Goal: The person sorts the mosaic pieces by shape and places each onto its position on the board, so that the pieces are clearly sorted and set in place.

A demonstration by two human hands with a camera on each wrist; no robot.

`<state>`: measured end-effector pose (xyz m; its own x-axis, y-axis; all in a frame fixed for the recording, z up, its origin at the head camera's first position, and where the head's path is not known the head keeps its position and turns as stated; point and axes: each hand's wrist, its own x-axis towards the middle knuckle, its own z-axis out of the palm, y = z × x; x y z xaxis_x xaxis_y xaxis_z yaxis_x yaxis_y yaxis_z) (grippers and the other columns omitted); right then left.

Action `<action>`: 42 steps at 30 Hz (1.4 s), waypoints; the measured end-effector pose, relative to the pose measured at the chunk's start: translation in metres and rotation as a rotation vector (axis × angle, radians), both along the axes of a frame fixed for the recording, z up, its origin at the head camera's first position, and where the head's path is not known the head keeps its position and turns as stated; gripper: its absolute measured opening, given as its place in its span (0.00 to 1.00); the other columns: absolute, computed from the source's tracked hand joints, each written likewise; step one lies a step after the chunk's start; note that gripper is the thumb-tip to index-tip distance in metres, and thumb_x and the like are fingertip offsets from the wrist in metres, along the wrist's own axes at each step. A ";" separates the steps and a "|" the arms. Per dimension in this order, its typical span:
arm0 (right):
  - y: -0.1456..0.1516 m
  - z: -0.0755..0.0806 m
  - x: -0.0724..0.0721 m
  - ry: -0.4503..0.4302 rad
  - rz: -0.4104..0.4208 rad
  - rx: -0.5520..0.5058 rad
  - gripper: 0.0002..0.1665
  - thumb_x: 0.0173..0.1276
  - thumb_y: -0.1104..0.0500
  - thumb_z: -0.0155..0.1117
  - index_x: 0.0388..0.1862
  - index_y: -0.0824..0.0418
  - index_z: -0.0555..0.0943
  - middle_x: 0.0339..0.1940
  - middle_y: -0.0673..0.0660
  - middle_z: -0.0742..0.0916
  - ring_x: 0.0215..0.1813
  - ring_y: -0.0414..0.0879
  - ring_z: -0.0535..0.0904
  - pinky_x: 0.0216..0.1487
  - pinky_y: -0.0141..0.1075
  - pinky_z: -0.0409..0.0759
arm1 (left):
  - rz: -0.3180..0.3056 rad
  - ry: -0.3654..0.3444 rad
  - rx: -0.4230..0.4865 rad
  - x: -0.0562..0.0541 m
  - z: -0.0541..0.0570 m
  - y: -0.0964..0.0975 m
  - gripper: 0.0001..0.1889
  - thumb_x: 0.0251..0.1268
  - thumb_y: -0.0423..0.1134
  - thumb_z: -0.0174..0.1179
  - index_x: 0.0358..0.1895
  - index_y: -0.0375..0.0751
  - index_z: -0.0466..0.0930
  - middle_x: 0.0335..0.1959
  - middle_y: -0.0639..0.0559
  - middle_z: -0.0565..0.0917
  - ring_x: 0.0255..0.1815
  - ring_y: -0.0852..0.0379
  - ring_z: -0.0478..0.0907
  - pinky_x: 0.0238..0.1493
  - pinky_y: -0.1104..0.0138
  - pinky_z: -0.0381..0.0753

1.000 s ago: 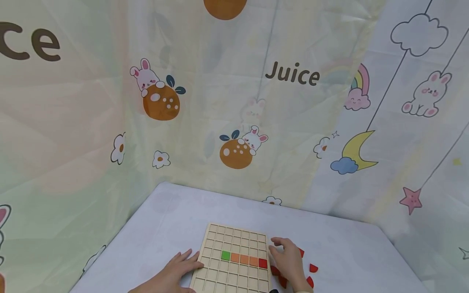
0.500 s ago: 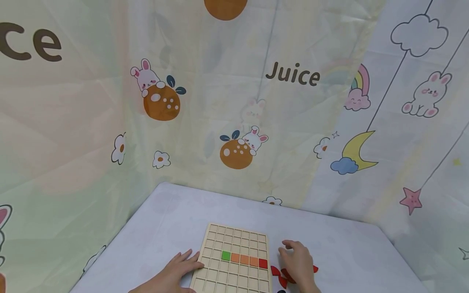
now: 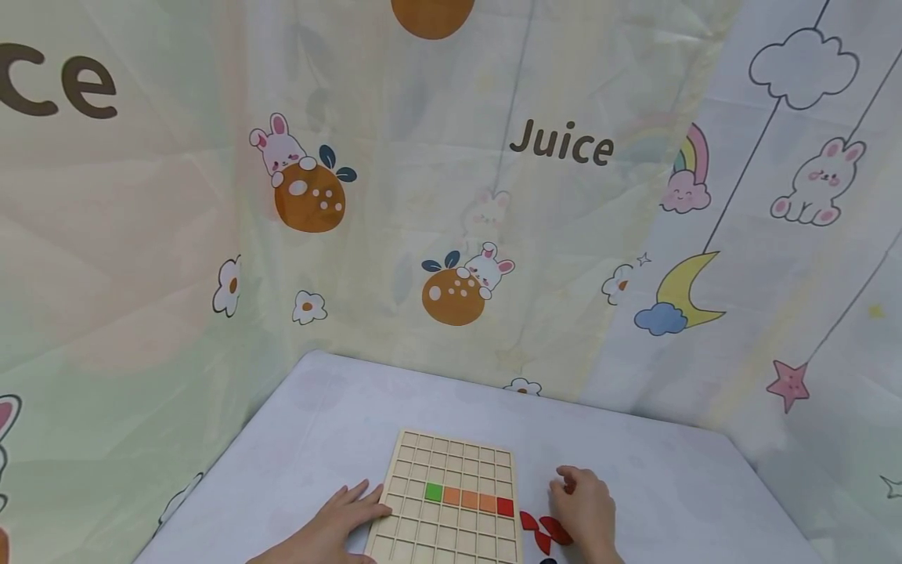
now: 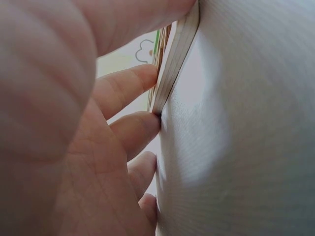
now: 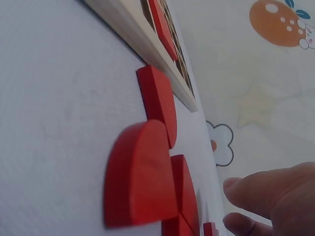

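A pale wooden grid board (image 3: 423, 533) lies on the table, with a row of one green tile (image 3: 433, 493), three orange tiles (image 3: 468, 499) and a red tile (image 3: 504, 507). My left hand (image 3: 334, 525) rests at its left edge, fingers spread; in the left wrist view its fingertips touch the board's side. My right hand (image 3: 588, 509) hovers low to the right, fingers bent over a dark red piece (image 3: 569, 486) that shows between thumb and forefinger. In the right wrist view, thumb and finger are apart, above a red block (image 5: 210, 229).
Between board and right hand lie curved red wooden pieces (image 3: 543, 542), one a thick rounded wedge (image 5: 142, 172). A small dark object (image 3: 548, 561) shows at the bottom edge. Printed curtains (image 3: 451, 196) stand behind the white table (image 3: 395, 392).
My right hand has moved right, away from the board's edge and across the red pieces, uncovering those nearest the board. The left hand and the board stay put.
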<state>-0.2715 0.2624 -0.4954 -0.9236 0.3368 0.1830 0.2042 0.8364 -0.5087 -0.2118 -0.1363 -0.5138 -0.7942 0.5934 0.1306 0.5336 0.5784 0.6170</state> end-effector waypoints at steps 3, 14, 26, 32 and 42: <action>0.004 0.000 0.001 0.008 -0.004 0.014 0.19 0.60 0.60 0.69 0.50 0.66 0.83 0.36 0.60 0.83 0.38 0.53 0.76 0.40 0.50 0.78 | -0.003 -0.001 0.003 0.000 0.000 0.000 0.35 0.51 0.59 0.69 0.63 0.48 0.75 0.69 0.32 0.67 0.70 0.23 0.56 0.61 0.29 0.52; 0.013 0.000 0.004 -0.010 -0.039 0.030 0.19 0.58 0.61 0.72 0.47 0.69 0.84 0.39 0.65 0.83 0.41 0.58 0.76 0.45 0.56 0.76 | -0.015 0.019 0.009 -0.002 -0.003 0.000 0.35 0.52 0.59 0.68 0.63 0.48 0.75 0.69 0.31 0.67 0.69 0.22 0.56 0.60 0.28 0.52; 0.023 -0.002 0.004 -0.068 -0.037 -0.007 0.20 0.58 0.58 0.73 0.46 0.69 0.83 0.35 0.63 0.83 0.37 0.55 0.76 0.45 0.56 0.75 | -0.009 0.012 0.016 -0.001 -0.002 -0.001 0.36 0.51 0.59 0.69 0.63 0.47 0.75 0.69 0.31 0.67 0.69 0.22 0.56 0.60 0.27 0.51; 0.025 0.004 0.008 -0.101 -0.010 -0.035 0.17 0.58 0.55 0.72 0.41 0.67 0.84 0.31 0.58 0.85 0.36 0.53 0.78 0.43 0.54 0.74 | -0.008 0.023 0.010 0.000 -0.001 -0.001 0.36 0.51 0.59 0.69 0.63 0.47 0.75 0.69 0.31 0.67 0.69 0.22 0.57 0.61 0.28 0.52; 0.032 0.005 0.010 -0.158 0.036 0.009 0.20 0.57 0.56 0.74 0.44 0.68 0.84 0.34 0.62 0.85 0.36 0.53 0.79 0.44 0.54 0.78 | -0.008 -0.014 0.022 -0.001 -0.002 0.000 0.36 0.52 0.60 0.68 0.63 0.47 0.75 0.70 0.31 0.66 0.70 0.22 0.55 0.61 0.28 0.50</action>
<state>-0.2618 0.2941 -0.4902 -0.9527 0.3017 0.0371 0.2508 0.8491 -0.4648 -0.2128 -0.1364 -0.5156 -0.7912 0.5970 0.1326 0.5294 0.5602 0.6371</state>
